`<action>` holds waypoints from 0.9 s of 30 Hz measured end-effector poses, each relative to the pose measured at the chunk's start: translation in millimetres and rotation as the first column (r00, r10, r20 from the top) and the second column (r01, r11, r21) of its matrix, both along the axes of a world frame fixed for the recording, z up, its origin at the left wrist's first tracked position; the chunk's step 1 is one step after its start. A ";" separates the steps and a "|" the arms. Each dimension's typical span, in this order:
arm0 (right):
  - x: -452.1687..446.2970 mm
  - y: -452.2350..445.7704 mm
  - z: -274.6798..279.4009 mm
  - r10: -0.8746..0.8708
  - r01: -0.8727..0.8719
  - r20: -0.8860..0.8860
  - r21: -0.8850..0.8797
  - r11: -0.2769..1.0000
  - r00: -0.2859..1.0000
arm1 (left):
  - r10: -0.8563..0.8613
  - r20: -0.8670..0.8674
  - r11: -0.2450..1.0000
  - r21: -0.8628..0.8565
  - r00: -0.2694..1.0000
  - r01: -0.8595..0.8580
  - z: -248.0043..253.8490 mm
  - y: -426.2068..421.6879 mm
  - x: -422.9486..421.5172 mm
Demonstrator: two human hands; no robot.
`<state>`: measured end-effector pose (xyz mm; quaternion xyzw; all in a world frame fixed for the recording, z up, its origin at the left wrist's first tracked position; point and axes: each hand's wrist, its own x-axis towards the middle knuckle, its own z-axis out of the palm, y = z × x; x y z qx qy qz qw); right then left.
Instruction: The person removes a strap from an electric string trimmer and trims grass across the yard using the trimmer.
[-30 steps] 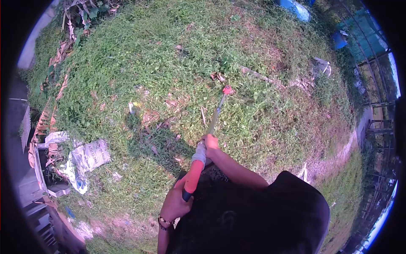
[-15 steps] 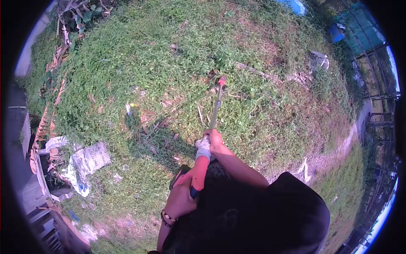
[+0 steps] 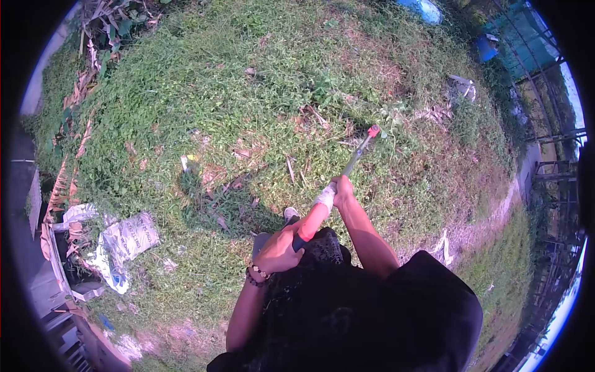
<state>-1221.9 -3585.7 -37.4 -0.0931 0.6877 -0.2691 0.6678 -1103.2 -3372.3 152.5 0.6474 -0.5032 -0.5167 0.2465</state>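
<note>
Both hands grip what looks like a long-shafted grass trimmer (image 3: 354,162), which slants away to the upper right. Its small red head (image 3: 373,131) is down among the weeds; any blade or line is too small to make out. My left hand (image 3: 277,251), with a beaded bracelet at the wrist, is closed round the orange rear handle near its dark end. Farther forward, my right hand (image 3: 343,190) wraps the shaft just beyond a white-wrapped section (image 3: 325,197). One shoe (image 3: 290,212) shows beneath the handle.
Weedy grass (image 3: 217,111) with dry leaves covers the ground. A printed white sack (image 3: 133,237) lies at left beside a low wall. A pale bucket-like container (image 3: 462,88) stands at upper right, near a blue container (image 3: 487,48) and a fence (image 3: 527,43).
The trimmer's red head has swung to the right and slightly nearer. My right hand has moved right and a little farther forward; my left hand has shifted slightly right and forward.
</note>
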 end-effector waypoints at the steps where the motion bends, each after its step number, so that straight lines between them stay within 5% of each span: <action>1: 4.1 -0.9 -10.8 0.043 -0.043 0.005 -0.005 0.999 0.999 | 0.039 0.017 0.999 -0.021 0.999 -0.038 -3.1 3.0 0.6; 12: 164.6 40.5 -18.0 0.508 -0.508 0.134 -0.039 0.861 0.851 | 0.520 0.221 0.854 -0.133 0.825 -0.503 -0.9 49.9 8.0; 14: 199.9 48.1 -23.8 0.603 -0.603 0.223 -0.076 0.794 0.766 | 0.569 0.250 0.813 -0.027 0.783 -0.582 9.1 41.5 19.1; 17: 256.0 58.3 12.4 0.539 -0.583 0.376 0.006 0.812 0.754 | 0.601 0.327 0.784 -0.063 0.729 -0.618 5.3 37.7 47.3; 20: 316.7 57.4 -38.1 0.621 -0.661 0.418 -0.064 0.748 0.663 | 0.609 0.375 0.763 -0.038 0.699 -0.645 4.9 27.3 87.6; 27: 344.7 24.1 -31.5 0.544 -0.592 0.435 -0.030 0.805 0.718 | 0.557 0.384 0.815 -0.082 0.737 -0.573 -11.9 6.8 154.9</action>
